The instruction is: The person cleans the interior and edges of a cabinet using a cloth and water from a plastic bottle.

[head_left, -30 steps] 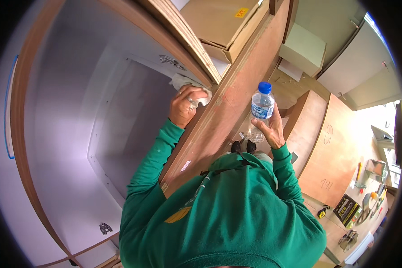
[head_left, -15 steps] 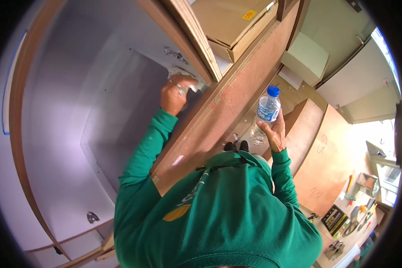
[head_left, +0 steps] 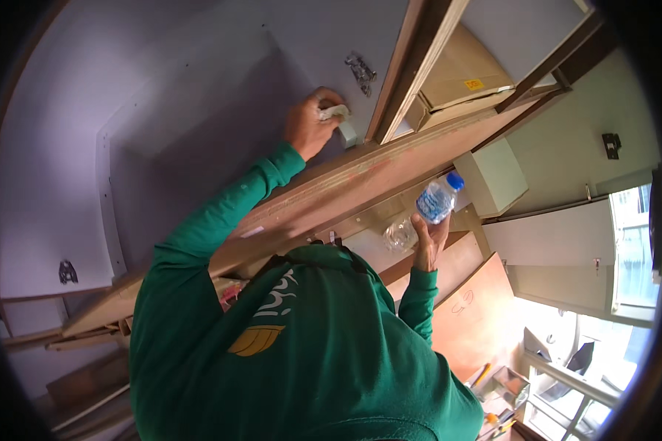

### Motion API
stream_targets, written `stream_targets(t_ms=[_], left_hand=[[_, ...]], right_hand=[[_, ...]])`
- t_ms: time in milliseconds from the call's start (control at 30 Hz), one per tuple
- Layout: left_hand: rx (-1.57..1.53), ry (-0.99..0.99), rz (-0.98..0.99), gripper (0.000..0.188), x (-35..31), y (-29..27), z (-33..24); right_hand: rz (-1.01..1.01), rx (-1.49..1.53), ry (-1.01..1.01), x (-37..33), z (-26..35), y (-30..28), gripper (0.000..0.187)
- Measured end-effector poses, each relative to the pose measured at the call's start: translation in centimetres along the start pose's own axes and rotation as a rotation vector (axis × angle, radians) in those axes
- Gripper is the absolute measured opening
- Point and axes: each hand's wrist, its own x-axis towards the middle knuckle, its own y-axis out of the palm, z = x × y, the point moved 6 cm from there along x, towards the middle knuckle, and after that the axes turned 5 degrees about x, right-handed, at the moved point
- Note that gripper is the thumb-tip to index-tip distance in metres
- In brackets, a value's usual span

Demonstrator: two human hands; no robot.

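My left hand (head_left: 310, 126) is inside a pale-lined cabinet (head_left: 198, 110), its fingers closed on a crumpled white cloth (head_left: 334, 112), perhaps tissue. Just beside the cloth, a small white block (head_left: 347, 134) sits in the corner by the cabinet's wooden edge. A metal hinge (head_left: 360, 73) is fixed on the panel beyond my fingers. Out over the space to the right, my right hand (head_left: 432, 241) grips a clear plastic bottle (head_left: 435, 201) with a blue cap and blue label. The bottle tilts with its cap up to the right, and its cap is on.
Along the cabinet front runs a brown wooden rail (head_left: 331, 184). A cardboard box (head_left: 463, 73) lies in the neighbouring compartment. Wooden panels (head_left: 474, 301) lean to the right, near a window (head_left: 632, 242) and scattered tools. Another hinge (head_left: 68, 272) is on the left side.
My view has turned, shifting the cabinet. My left hand and the cloth have moved away from the hinged panel, towards the white block. The bottle has tipped further right in my right hand.
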Motion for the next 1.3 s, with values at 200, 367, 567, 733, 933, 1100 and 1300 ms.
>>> stream_targets(t_ms=[200, 367, 567, 733, 933, 1100, 1300], left_hand=[[0.104, 0.063, -0.254, 0.028, 1.3, -0.9, 2.8], [0.168, -0.063, -0.192, 0.041, 0.0, -0.6, 0.1], [0.166, -0.090, -0.312, 0.038, -0.2, -0.4, 0.9], [0.158, -0.131, -0.226, 0.033, -1.2, 0.0, -0.6], [0.169, -0.147, -0.319, 0.035, 0.2, -0.1, 0.2], [0.095, -0.120, -0.289, 0.034, -1.2, 0.8, -1.1], [0.190, -0.123, -0.311, 0.042, -0.1, 1.0, 0.9]], right_hand=[[0.266, -0.034, -0.018, 3.2, 1.8, 4.5, 0.071], [0.282, -0.029, -0.025, 2.4, 2.2, 4.9, 0.076], [0.300, -0.003, 0.051, 1.1, 0.0, 3.2, 0.074], [0.311, 0.016, 0.060, 0.9, -0.8, 1.2, 0.071], [0.305, -0.001, 0.026, 0.7, 0.9, 1.5, 0.072], [0.282, 0.073, 0.014, 0.4, 0.3, 1.4, 0.073], [0.291, 0.062, 0.013, -0.8, 0.1, 0.3, 0.072]])
